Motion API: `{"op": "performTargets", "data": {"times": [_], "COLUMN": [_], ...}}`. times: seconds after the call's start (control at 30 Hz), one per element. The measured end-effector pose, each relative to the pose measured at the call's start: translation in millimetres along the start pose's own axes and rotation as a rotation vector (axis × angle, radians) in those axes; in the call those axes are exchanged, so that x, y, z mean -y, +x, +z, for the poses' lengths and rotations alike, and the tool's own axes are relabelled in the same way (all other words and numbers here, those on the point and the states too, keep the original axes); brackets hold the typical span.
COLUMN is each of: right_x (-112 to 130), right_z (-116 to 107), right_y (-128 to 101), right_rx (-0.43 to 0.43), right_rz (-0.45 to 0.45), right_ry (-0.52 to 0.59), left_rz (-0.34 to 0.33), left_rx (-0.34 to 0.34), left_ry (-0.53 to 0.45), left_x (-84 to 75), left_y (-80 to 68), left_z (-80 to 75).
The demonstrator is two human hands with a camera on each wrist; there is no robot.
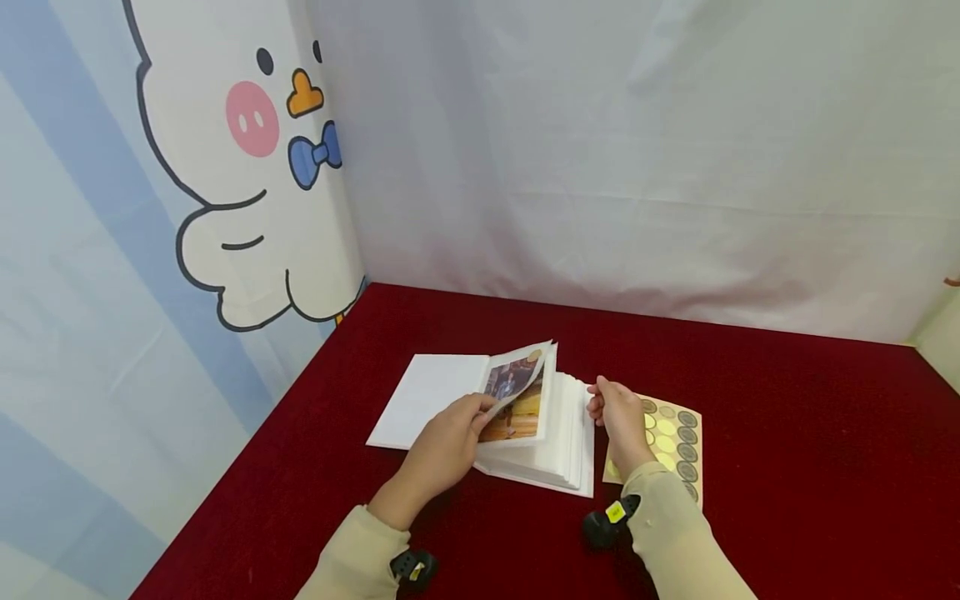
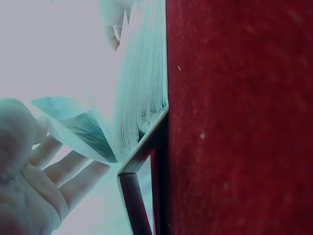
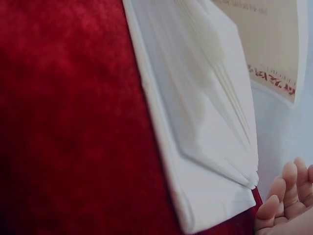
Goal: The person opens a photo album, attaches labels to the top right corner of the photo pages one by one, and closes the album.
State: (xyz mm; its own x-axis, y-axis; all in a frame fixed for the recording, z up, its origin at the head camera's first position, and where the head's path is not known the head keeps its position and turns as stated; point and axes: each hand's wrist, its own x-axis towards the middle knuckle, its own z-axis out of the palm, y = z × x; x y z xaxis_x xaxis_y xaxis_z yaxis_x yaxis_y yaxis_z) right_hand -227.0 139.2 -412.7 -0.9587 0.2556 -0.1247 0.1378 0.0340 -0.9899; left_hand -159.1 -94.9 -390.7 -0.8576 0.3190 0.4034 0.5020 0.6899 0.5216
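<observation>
A white photo album [image 1: 429, 393] lies spread on the dark red cloth. My left hand [image 1: 444, 442] pinches a photo page [image 1: 512, 377] between thumb and fingers, and the page bows upward. Another photo [image 1: 523, 417] with yellow and orange tones shows beneath it. In the left wrist view, the lifted page [image 2: 80, 129] curves between the thumb and the spread fingers. My right hand [image 1: 621, 417] is just right of the album's page block [image 1: 564, 429], its fingers loosely curled with nothing visible in them. It partly covers a sheet of round gold stickers [image 1: 687, 450].
The red tablecloth [image 1: 810, 450] spreads around the album and the sheet. A pale curtain [image 1: 637, 167] hangs behind the table. On the left stands a blue-and-white striped cloth with a cartoon duck [image 1: 247, 208]. Each wrist carries a small black device [image 1: 600, 529].
</observation>
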Motion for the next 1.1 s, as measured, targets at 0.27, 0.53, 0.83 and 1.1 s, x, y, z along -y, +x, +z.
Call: {"op": "performTargets", "data": {"times": [0.27,0.53,0.83,1.1], "right_x": [7.5,27.2,24.0,17.4], "right_z": [5.2,25.2,32.5,29.1], "right_y": [-6.6,-19.6,-19.6,-18.4], "right_rx": [0.031,0.13,0.088,0.053], "right_rz": [-0.028,-0.089,-0.119,-0.116], "right_ry": [-0.024,-0.029,-0.07,-0.083], "left_rz": [0.006,0.002,-0.014,-0.079], "left_rx": [-0.051,-0.041,-0.056,-0.111], "left_ry": [-0.005,-0.011,-0.022,-0.096], "left_x": [-0.3,-4.6,-3.3,1.4], "left_y": [-2.2,-1.6,-1.2,-6.0], "left_z": [-5.5,-9.8,-8.2,-11.7]}}
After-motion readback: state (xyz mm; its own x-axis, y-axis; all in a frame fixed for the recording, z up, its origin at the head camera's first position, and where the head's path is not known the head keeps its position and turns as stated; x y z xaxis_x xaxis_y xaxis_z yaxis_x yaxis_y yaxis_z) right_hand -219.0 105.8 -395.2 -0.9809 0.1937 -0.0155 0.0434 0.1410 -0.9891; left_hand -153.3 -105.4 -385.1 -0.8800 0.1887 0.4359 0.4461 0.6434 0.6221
